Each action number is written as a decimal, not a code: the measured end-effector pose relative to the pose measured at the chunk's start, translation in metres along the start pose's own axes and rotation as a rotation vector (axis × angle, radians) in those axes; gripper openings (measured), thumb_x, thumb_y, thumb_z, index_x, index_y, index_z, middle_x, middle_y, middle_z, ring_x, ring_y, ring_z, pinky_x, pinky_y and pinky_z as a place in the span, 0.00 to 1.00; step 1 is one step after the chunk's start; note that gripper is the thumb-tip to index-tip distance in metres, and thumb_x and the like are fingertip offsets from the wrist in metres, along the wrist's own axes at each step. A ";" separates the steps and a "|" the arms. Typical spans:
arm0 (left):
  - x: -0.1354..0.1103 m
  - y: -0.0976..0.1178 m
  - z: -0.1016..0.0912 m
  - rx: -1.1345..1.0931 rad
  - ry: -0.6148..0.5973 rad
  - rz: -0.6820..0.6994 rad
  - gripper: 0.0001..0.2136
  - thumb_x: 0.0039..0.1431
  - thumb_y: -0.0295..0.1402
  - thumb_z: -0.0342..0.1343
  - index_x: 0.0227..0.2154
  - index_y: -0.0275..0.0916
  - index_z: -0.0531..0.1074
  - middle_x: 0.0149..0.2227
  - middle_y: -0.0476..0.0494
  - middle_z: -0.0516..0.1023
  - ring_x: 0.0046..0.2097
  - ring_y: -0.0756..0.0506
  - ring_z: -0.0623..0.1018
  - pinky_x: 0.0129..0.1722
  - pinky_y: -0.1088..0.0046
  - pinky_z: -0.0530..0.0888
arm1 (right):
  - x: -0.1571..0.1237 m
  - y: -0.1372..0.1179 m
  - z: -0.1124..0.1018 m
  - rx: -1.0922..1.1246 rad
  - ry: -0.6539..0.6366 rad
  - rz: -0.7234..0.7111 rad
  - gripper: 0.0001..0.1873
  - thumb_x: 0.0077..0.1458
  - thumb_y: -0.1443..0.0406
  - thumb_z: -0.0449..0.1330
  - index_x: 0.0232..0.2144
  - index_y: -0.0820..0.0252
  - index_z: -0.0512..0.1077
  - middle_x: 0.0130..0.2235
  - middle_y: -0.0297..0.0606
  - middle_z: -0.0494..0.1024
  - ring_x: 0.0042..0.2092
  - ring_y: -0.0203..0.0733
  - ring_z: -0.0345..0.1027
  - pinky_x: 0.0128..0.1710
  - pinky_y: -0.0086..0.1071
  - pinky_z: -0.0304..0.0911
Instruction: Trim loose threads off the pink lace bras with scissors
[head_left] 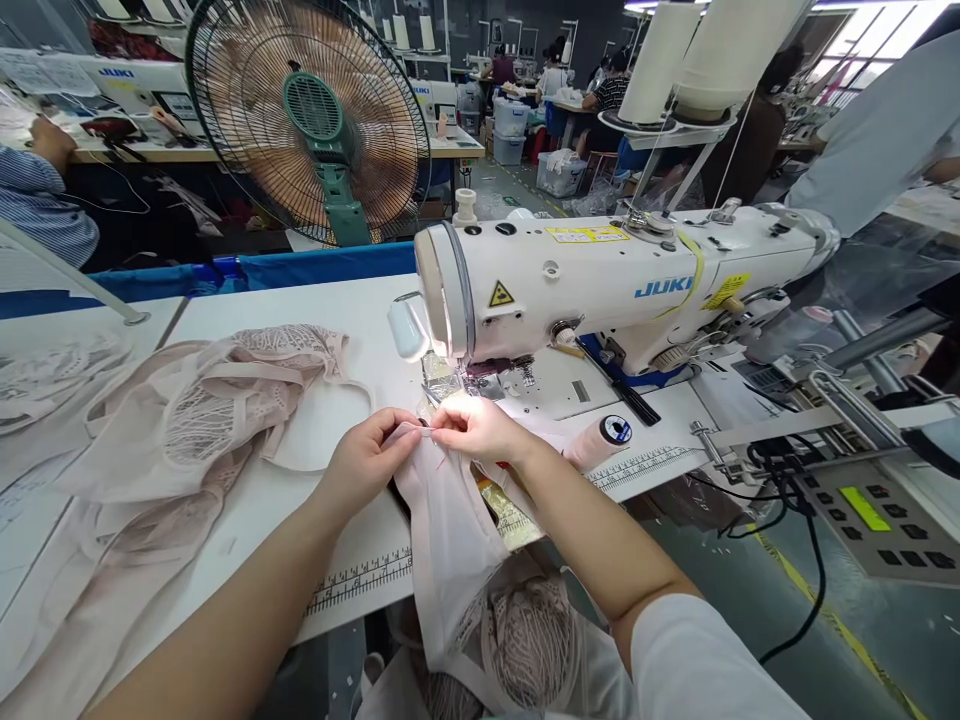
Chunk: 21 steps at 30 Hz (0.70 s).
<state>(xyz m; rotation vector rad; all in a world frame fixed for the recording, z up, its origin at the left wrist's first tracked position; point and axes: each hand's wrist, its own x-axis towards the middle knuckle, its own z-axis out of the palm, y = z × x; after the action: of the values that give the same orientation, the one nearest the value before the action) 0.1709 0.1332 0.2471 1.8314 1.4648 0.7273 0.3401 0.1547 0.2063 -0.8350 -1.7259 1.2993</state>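
Observation:
My left hand [366, 458] and my right hand [474, 428] meet just in front of the needle of a white JUKI sewing machine [600, 280]. Both pinch the top edge of a pale pink garment piece [450, 530], which hangs over the table's front edge toward my lap. The fingers of each hand are closed on the fabric, thumbs nearly touching. A pink thread spool [604, 440] lies on its side right of my right forearm.
A pile of pink lace garments [202, 420] lies on the white table [330, 300] at left. A large fan [307, 120] stands behind. A control panel [870, 515] sits at right. Thread cones [697, 50] rise above the machine. Other people work in the background.

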 end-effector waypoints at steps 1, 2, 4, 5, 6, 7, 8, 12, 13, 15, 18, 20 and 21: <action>0.000 0.001 0.000 0.023 0.004 0.004 0.09 0.49 0.39 0.53 0.29 0.41 0.71 0.27 0.49 0.73 0.29 0.47 0.70 0.27 0.75 0.65 | 0.000 0.000 0.000 0.001 -0.001 0.004 0.02 0.45 0.68 0.56 0.24 0.62 0.66 0.22 0.28 0.66 0.24 0.29 0.57 0.26 0.25 0.54; 0.000 0.002 0.000 0.039 0.006 0.011 0.08 0.49 0.39 0.53 0.29 0.41 0.71 0.27 0.49 0.73 0.29 0.47 0.70 0.28 0.74 0.65 | 0.000 0.001 0.001 -0.001 -0.002 0.009 0.02 0.45 0.68 0.56 0.24 0.62 0.66 0.22 0.28 0.65 0.25 0.29 0.57 0.26 0.25 0.54; -0.001 0.003 0.001 0.058 0.009 0.026 0.08 0.50 0.39 0.52 0.28 0.41 0.71 0.27 0.49 0.73 0.30 0.47 0.70 0.29 0.74 0.65 | 0.000 0.002 0.001 -0.011 -0.008 0.022 0.02 0.45 0.68 0.56 0.24 0.63 0.67 0.22 0.28 0.65 0.24 0.29 0.57 0.25 0.25 0.54; -0.001 0.003 0.002 0.063 0.008 0.033 0.08 0.50 0.39 0.52 0.28 0.40 0.71 0.27 0.49 0.72 0.30 0.47 0.69 0.30 0.74 0.64 | 0.001 0.003 0.001 -0.022 -0.010 0.025 0.03 0.45 0.67 0.56 0.25 0.63 0.67 0.22 0.28 0.65 0.24 0.30 0.57 0.25 0.25 0.54; -0.001 0.003 0.002 0.065 0.010 0.038 0.08 0.50 0.38 0.52 0.27 0.40 0.70 0.27 0.49 0.72 0.30 0.47 0.69 0.30 0.74 0.64 | 0.001 0.003 0.001 -0.038 -0.010 0.023 0.04 0.46 0.66 0.57 0.25 0.63 0.67 0.22 0.28 0.65 0.25 0.30 0.57 0.25 0.25 0.54; -0.001 0.003 0.003 0.063 0.012 0.041 0.08 0.50 0.38 0.51 0.26 0.40 0.70 0.27 0.49 0.72 0.30 0.47 0.69 0.29 0.74 0.64 | 0.001 0.004 0.001 -0.058 -0.011 0.011 0.05 0.46 0.65 0.57 0.25 0.62 0.68 0.22 0.29 0.66 0.25 0.30 0.57 0.26 0.25 0.54; -0.001 0.002 0.003 0.058 0.017 0.045 0.07 0.50 0.38 0.51 0.26 0.40 0.70 0.26 0.49 0.71 0.30 0.47 0.68 0.29 0.75 0.64 | 0.001 0.005 0.001 -0.080 -0.013 -0.010 0.06 0.47 0.64 0.57 0.25 0.62 0.68 0.23 0.29 0.66 0.26 0.30 0.57 0.26 0.25 0.54; 0.000 -0.002 0.004 -0.041 0.071 0.011 0.06 0.49 0.37 0.52 0.23 0.40 0.69 0.22 0.51 0.67 0.26 0.49 0.65 0.25 0.75 0.62 | 0.001 0.007 0.000 -0.149 -0.037 -0.121 0.08 0.49 0.64 0.56 0.22 0.62 0.66 0.23 0.29 0.65 0.27 0.31 0.57 0.28 0.25 0.53; 0.001 -0.003 0.004 -0.087 0.083 -0.013 0.06 0.49 0.37 0.52 0.22 0.40 0.68 0.21 0.52 0.65 0.25 0.49 0.64 0.24 0.75 0.61 | 0.001 0.007 0.000 -0.151 -0.043 -0.142 0.07 0.49 0.64 0.55 0.22 0.61 0.65 0.22 0.29 0.65 0.27 0.31 0.56 0.28 0.25 0.53; 0.002 -0.004 0.003 -0.172 0.081 -0.049 0.07 0.49 0.37 0.52 0.22 0.40 0.67 0.19 0.53 0.63 0.23 0.50 0.62 0.22 0.76 0.59 | 0.001 0.006 0.000 -0.137 -0.047 -0.164 0.07 0.49 0.66 0.55 0.21 0.62 0.65 0.23 0.29 0.65 0.27 0.31 0.57 0.28 0.25 0.54; 0.001 -0.002 0.003 -0.146 0.034 0.003 0.06 0.49 0.36 0.52 0.23 0.40 0.68 0.21 0.52 0.66 0.25 0.50 0.64 0.23 0.76 0.61 | 0.002 0.006 0.001 -0.124 -0.021 -0.165 0.06 0.49 0.67 0.55 0.21 0.62 0.65 0.23 0.29 0.65 0.27 0.30 0.57 0.28 0.24 0.54; 0.000 0.000 0.002 -0.075 0.041 0.031 0.06 0.49 0.36 0.52 0.23 0.39 0.68 0.22 0.51 0.66 0.26 0.50 0.65 0.24 0.76 0.61 | 0.001 0.005 0.001 -0.124 -0.029 -0.174 0.06 0.49 0.67 0.55 0.22 0.62 0.65 0.22 0.29 0.65 0.27 0.30 0.57 0.28 0.24 0.54; -0.001 0.001 0.002 -0.058 0.054 0.028 0.07 0.49 0.36 0.51 0.23 0.39 0.68 0.21 0.52 0.65 0.25 0.50 0.64 0.24 0.76 0.61 | 0.001 0.005 0.001 -0.128 -0.033 -0.178 0.06 0.49 0.67 0.55 0.22 0.62 0.65 0.22 0.29 0.65 0.27 0.30 0.57 0.28 0.24 0.54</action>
<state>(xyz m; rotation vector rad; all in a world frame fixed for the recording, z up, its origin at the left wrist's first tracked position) 0.1730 0.1318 0.2466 1.8044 1.4399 0.8300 0.3386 0.1563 0.2019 -0.7163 -1.8801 1.0996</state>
